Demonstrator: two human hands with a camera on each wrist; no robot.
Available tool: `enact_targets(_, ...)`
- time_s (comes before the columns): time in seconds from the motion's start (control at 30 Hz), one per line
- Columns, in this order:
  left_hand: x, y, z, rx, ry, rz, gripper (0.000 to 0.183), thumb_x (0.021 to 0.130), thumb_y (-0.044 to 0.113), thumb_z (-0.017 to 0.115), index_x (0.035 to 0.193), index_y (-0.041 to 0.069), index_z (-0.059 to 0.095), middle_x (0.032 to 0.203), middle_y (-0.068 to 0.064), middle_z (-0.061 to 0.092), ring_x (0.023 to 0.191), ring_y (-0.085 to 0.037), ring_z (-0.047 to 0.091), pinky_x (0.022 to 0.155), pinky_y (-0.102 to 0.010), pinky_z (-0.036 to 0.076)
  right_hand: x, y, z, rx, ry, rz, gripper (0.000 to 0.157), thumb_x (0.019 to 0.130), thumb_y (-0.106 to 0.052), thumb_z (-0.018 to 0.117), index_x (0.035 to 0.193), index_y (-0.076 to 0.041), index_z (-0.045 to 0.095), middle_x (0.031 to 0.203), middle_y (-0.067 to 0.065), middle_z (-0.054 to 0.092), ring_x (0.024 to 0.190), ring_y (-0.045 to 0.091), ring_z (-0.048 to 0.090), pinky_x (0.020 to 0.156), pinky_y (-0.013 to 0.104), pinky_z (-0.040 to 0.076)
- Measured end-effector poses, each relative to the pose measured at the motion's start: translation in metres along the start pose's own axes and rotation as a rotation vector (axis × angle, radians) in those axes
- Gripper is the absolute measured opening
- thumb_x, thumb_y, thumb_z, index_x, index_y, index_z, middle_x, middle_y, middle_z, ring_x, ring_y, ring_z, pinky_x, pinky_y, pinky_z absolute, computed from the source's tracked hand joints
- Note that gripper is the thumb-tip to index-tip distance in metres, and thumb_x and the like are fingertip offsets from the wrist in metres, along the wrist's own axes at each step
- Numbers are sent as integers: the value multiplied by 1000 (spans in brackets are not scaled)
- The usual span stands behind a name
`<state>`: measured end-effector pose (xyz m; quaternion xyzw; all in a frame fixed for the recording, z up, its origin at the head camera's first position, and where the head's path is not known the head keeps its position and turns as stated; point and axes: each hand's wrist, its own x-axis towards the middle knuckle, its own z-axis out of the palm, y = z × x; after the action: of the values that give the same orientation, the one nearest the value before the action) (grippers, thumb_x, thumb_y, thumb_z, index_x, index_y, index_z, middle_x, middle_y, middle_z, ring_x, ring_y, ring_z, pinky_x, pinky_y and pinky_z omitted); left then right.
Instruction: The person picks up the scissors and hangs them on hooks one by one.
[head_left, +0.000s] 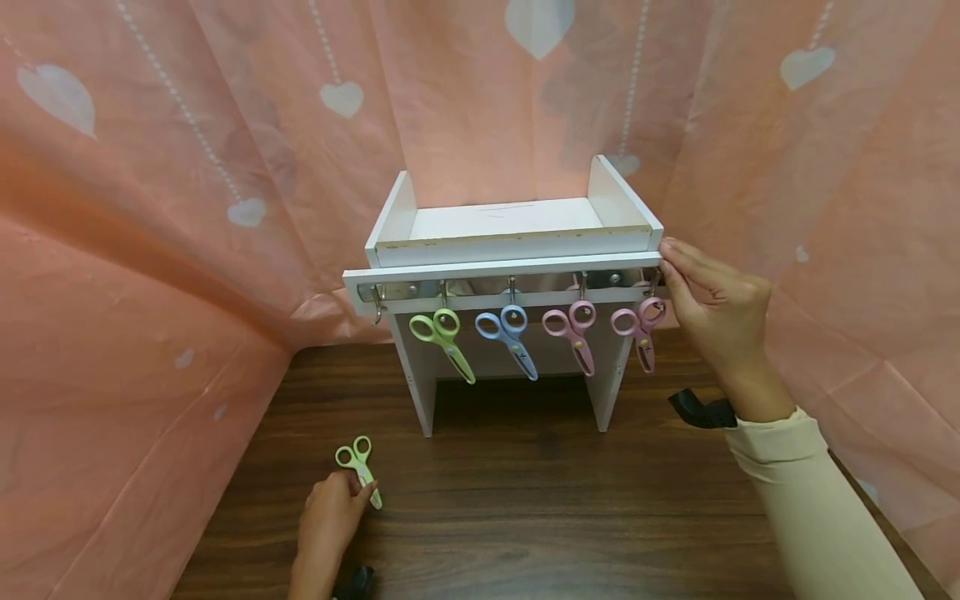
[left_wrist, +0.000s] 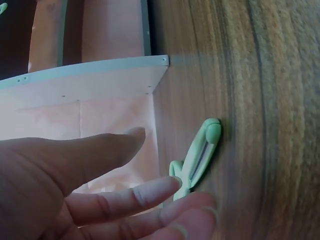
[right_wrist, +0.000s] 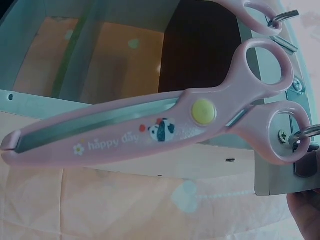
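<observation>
Green scissors (head_left: 366,477) lie on the wooden table at the lower left. My left hand (head_left: 330,510) is right beside them; in the left wrist view the thumb stands apart from the fingers, whose tips overlap the scissors (left_wrist: 200,155). Higher up, my right hand (head_left: 717,304) pinches the right end of a white hook rack (head_left: 412,304) between thumb and fingers. From its metal hooks hang green scissors (head_left: 459,362), blue scissors (head_left: 519,354) and two pink pairs, one left (head_left: 581,350) and one at the right end (head_left: 644,346). The leftmost hook (head_left: 377,307) is bare.
Behind and below the rack stands a white shelf unit (head_left: 510,250) with raised sides and two legs on the dark wooden table (head_left: 540,508). A pink curtain (head_left: 480,100) with white hearts surrounds the table at the back and sides.
</observation>
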<state>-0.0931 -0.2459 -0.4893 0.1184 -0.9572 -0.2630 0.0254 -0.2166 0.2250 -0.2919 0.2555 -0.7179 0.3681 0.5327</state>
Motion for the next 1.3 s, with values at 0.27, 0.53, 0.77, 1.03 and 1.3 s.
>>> enact_targets(0.27,1,0,3,52,-65,-17,42,90,34,77,58,14,59,62,-2,56,59,-22,52,50,-40,41,0,0,0,-3,15,-3,32,78,15,79,107,1,78,109,16,74,102,28,73,95,21,52)
enact_targets(0.53,8,0,11,108,-89,-45,45,89,37,79,62,11,53,63,-7,55,58,-25,52,50,-44,43,3,-2,1,13,10,-2,30,79,15,78,106,3,77,109,17,74,105,21,72,95,23,53)
enact_targets(0.77,13,-2,16,114,-63,-45,41,86,31,82,65,10,54,66,-9,58,60,-27,56,50,-48,45,3,-2,1,13,20,3,31,78,15,78,106,1,78,109,15,74,102,28,73,94,22,53)
enact_targets(1.03,14,-2,14,138,-45,-20,32,83,20,83,71,5,57,70,-14,64,67,-35,65,54,-53,49,2,-1,2,10,31,6,30,78,15,78,105,1,78,107,17,74,100,31,74,93,21,53)
enact_targets(1.3,14,-5,13,150,-29,-30,27,83,15,81,70,2,61,77,-24,68,75,-46,68,57,-58,51,2,-2,2,1,27,2,29,79,15,78,105,1,78,107,17,74,100,31,74,93,21,53)
